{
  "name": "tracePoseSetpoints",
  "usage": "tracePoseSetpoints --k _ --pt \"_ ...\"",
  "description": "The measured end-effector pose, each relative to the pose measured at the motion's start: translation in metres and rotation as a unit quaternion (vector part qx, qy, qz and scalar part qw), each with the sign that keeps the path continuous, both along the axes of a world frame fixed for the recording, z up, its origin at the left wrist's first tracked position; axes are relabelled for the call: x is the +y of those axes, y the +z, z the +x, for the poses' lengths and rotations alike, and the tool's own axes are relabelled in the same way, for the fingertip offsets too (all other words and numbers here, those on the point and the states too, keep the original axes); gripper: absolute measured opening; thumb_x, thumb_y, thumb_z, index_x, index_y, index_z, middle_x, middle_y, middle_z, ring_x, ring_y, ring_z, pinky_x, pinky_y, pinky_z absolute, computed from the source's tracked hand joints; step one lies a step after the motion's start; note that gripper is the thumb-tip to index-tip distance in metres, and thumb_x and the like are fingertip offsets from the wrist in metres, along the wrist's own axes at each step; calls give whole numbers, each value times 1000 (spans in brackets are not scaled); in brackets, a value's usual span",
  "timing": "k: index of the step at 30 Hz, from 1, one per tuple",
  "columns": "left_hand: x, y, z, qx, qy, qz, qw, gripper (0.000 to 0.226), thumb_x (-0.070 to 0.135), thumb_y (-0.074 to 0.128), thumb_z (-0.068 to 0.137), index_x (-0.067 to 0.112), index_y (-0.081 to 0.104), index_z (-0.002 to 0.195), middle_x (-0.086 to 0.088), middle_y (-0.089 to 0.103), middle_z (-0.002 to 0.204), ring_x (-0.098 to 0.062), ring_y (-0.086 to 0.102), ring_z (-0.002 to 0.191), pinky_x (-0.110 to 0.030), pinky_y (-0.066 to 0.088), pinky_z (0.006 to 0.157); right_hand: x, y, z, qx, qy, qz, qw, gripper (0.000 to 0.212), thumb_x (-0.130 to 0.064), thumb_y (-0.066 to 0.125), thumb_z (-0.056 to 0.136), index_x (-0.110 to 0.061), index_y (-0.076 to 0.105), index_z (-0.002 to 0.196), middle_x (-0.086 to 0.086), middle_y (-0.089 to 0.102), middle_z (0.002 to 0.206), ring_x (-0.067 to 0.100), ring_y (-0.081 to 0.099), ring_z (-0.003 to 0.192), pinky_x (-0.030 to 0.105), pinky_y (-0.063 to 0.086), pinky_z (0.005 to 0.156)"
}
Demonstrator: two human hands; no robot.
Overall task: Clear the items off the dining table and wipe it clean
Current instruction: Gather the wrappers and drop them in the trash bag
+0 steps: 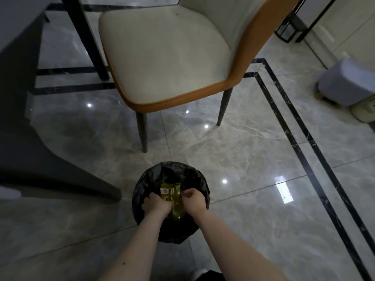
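Note:
A round bin lined with a black bag (188, 175) stands on the floor below me. A yellow-green plastic wrapper (172, 191) with a small red and white label lies in its mouth. My left hand (156, 204) grips the wrapper's left side with curled fingers. My right hand (193, 200) grips its right side, fingers also curled. Both hands are down inside the bin's opening. The dark dining table (18, 57) fills the left edge of the view; its top is seen only edge-on.
A cream chair with an orange shell (172, 53) stands just beyond the bin, its legs on the glossy marble floor. A table leg (85, 37) rises at the upper left. A grey stool (349, 82) sits at the right, a black metal frame (290, 27) behind it.

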State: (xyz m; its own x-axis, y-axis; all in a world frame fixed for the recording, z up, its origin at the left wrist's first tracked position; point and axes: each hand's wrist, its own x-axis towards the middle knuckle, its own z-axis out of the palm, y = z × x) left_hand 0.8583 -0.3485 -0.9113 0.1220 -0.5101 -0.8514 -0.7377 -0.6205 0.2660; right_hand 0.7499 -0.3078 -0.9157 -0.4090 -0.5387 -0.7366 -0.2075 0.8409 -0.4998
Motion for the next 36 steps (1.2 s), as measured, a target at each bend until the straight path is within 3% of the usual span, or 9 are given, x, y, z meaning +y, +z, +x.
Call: tracePoseSetpoints --k 2,4,8,12,16,19,23,27,36 --pt "1 4 2 -61 -19 -18 998 92 47 72 72 6 25 140 -16 28 144 -35 34 130 -42 39 99 0 1 3 5 -13 -11 1000 20 -11 46 93 -12 60 106 4 60 104 12 52 83 18 46 66" --pt "1 4 3 -44 28 -19 998 91 38 76 72 7 24 140 -17 32 141 -36 42 124 -40 43 90 2 0 5 11 -18 -22 1000 19 -10 45 93 -12 61 105 1 58 99 10 52 80 15 43 58" --pt "1 -1 4 1 62 -49 997 47 11 63 81 4 41 122 -17 55 116 -34 57 102 -37 47 84 5 -1 8 39 -15 -46 998 16 -10 50 92 -12 60 103 -2 56 98 11 51 89 19 39 74" --pt "5 -14 6 46 30 -64 996 14 4 52 82 12 52 93 -13 60 105 -28 56 90 -34 50 85 4 -3 11 56 -21 -77 995 15 -1 47 87 -14 53 88 8 58 101 15 52 83 19 39 70" --pt "6 -30 1 129 15 -24 991 28 7 40 93 10 63 110 -12 60 114 -29 56 106 -30 44 94 -2 -11 9 -7 16 -34 999 33 1 38 91 -11 60 113 10 60 114 21 56 103 24 46 86" --pt "5 -45 1 131 -3 11 991 34 12 39 96 6 57 124 -14 56 125 -30 53 113 -35 43 101 -7 -20 9 -35 98 15 994 39 0 39 93 -3 52 130 16 54 131 29 50 123 31 41 103" --pt "1 -62 4 129 -14 41 991 44 11 37 95 5 42 138 -15 47 136 -31 46 123 -37 37 108 -14 -30 9 -43 161 54 984 39 -5 37 96 -1 47 134 19 47 138 30 44 129 30 35 106" --pt "-1 -60 4 135 -17 38 990 38 14 41 96 3 51 131 -16 53 128 -31 51 115 -36 40 105 -17 -22 10 -54 159 40 985 40 -6 40 96 -5 45 135 18 48 138 30 44 129 30 35 107" --pt "4 31 8 139 -30 -19 990 38 13 38 97 6 49 133 -15 48 137 -32 46 123 -31 35 105 -7 66 10 -26 143 13 989 41 -12 48 93 -5 47 133 14 53 134 26 48 125 26 36 103"
